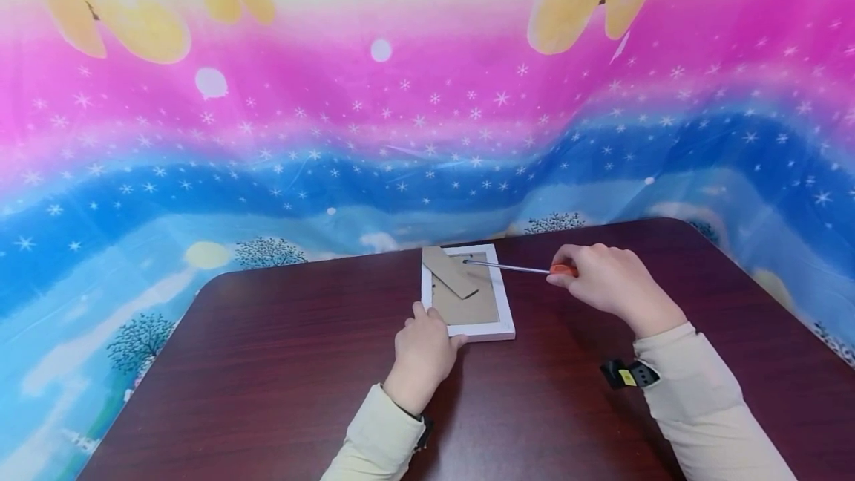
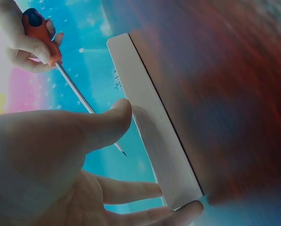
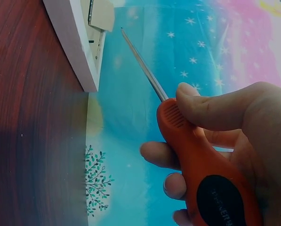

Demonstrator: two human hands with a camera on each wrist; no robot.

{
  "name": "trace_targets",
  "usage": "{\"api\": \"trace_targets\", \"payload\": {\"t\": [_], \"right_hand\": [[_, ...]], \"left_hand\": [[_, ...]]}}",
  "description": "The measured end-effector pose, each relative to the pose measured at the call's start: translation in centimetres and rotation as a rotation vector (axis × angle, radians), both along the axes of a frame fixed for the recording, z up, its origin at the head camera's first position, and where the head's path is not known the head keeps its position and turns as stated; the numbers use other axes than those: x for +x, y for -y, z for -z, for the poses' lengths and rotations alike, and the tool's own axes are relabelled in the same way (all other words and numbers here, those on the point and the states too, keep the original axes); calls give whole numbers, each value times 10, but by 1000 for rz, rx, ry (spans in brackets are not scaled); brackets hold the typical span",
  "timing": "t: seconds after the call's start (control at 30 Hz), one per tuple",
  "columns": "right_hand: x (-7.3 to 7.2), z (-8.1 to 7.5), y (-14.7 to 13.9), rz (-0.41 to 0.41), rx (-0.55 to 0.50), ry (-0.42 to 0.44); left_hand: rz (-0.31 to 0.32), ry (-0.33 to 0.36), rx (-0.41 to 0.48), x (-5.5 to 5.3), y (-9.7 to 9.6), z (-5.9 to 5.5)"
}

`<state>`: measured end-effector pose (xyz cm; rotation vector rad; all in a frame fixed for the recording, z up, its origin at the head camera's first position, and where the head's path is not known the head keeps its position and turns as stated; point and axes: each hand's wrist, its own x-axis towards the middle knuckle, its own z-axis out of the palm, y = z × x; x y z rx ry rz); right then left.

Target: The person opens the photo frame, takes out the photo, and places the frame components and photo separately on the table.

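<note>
A white picture frame [image 1: 505, 312] lies face down on the table, its brown backing board [image 1: 477, 309] and a slanted cardboard stand flap [image 1: 449, 271] facing up. My left hand [image 1: 424, 347] grips the frame's near left corner; in the left wrist view the thumb [image 2: 114, 120] presses the frame's side and fingers reach round its end. My right hand [image 1: 604, 280] holds an orange-handled screwdriver [image 3: 182, 136] with a black oval on the grip, thumb along the neck. Its thin metal shaft [image 1: 510, 267] points left over the frame, the tip above the backing near the flap.
The dark red-brown wooden table [image 1: 300, 362] has rounded far corners. Behind it hangs a pink and blue cloth [image 1: 374, 117] printed with snowflakes and trees, close to the far edge. A black strap [image 1: 628, 375] is on the right wrist, over a cream sleeve [image 1: 695, 384].
</note>
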<state>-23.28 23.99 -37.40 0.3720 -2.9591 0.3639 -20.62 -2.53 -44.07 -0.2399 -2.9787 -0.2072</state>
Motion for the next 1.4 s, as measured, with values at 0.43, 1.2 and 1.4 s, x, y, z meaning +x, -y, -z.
{"api": "trace_targets", "payload": {"t": [0.43,1.2,1.4], "right_hand": [[0,1,1,-4,4,-7],[-4,10,15,-62,-2,-12],[-5,15,20,-81,-2,-3]], "left_hand": [[64,67,3,-13,16,-5],[219,206,99,-39,50,9],[239,220,100,-41,51,10]]}}
